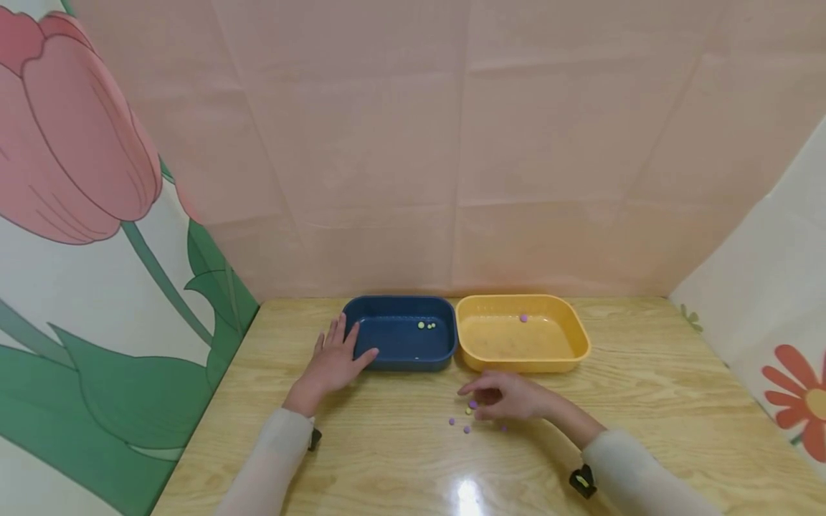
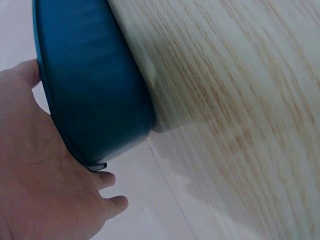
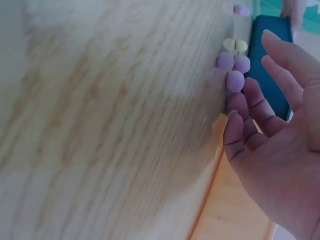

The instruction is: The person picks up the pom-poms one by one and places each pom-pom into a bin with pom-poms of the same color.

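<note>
My left hand [image 1: 330, 362] rests on the left end of a dark blue tray [image 1: 400, 364], its fingers spread over the rim. In the left wrist view, the thumb and fingers lie along the blue tray's edge [image 2: 95, 100]. My right hand [image 1: 516, 398] hovers just in front of a yellow tray [image 1: 525, 366], its fingers loosely bent and apart. Close to its fingertips are a small purple ball [image 1: 473, 405] and a small yellow ball [image 1: 467, 411]. The right wrist view shows a purple ball [image 3: 235, 80] beside the fingertips, with nothing visibly gripped.
More small purple balls [image 1: 467, 430] are scattered on the wooden table [image 1: 387, 444]. Several pale yellow balls [image 1: 421, 325] lie inside the blue tray. One purple ball [image 1: 524, 318] lies in the yellow tray. The trays stand side by side near a pink backdrop [image 1: 361, 179].
</note>
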{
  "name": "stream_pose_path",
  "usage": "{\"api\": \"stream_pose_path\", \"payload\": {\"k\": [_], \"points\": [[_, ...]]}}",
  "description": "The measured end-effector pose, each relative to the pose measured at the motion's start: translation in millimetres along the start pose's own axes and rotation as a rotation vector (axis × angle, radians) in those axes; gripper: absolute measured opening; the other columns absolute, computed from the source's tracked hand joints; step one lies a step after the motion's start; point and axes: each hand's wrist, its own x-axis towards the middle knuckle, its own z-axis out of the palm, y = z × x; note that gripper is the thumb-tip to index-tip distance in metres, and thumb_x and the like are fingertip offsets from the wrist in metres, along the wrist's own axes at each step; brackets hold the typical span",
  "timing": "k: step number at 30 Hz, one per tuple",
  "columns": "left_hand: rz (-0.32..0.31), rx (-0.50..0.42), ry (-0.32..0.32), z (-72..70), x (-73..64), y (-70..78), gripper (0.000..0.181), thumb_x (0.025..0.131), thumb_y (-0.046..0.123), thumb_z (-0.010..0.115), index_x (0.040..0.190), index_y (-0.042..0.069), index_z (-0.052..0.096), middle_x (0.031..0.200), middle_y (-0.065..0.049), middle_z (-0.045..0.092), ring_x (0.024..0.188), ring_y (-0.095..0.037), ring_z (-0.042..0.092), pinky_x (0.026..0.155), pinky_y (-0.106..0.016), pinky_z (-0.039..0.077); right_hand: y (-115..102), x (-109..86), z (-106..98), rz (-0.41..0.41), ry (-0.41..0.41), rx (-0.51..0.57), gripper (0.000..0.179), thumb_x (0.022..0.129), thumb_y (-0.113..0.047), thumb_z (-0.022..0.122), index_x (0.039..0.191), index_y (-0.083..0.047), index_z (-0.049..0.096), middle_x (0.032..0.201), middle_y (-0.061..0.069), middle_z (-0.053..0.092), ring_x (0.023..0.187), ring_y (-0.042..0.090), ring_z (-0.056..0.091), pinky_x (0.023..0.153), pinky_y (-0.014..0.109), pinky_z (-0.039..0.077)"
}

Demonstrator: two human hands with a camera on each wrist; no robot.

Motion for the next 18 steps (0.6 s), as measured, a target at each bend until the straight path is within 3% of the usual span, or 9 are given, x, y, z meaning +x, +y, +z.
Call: {"api": "stream_pose_path", "payload": {"k": [7, 18], "points": [[-0.006, -0.005, -0.001, 0.8, 0.2, 0.3, 0.092, 0.098, 0.075, 0.033, 0.163, 0.011, 0.017, 0.169, -0.015, -0.008, 0.156, -0.032, -0.009, 0.122, -0.061, 0.003, 2, 4.0, 3, -0.004, -0.015, -0.091, 0.034, 0.088, -0.021, 0.080, 0.121, -0.015, 0.075, 0.099, 0.000, 0.064, 0.087, 0.017, 0.055, 0.075, 0.028, 0.049], [-0.004, -0.020, 0.000, -0.1, -1.3, 1.3, 0.091, 0.098, 0.074, 0.034, 0.163, 0.012, 0.017, 0.169, -0.014, -0.008, 0.156, -0.032, -0.009, 0.122, -0.061, 0.003, 2, 10.9, 8, 0.080, -0.032, -0.128, 0.032, 0.084, -0.021, 0.084, 0.115, -0.021, 0.078, 0.095, -0.004, 0.057, 0.084, 0.011, 0.049, 0.072, 0.021, 0.041]]}}
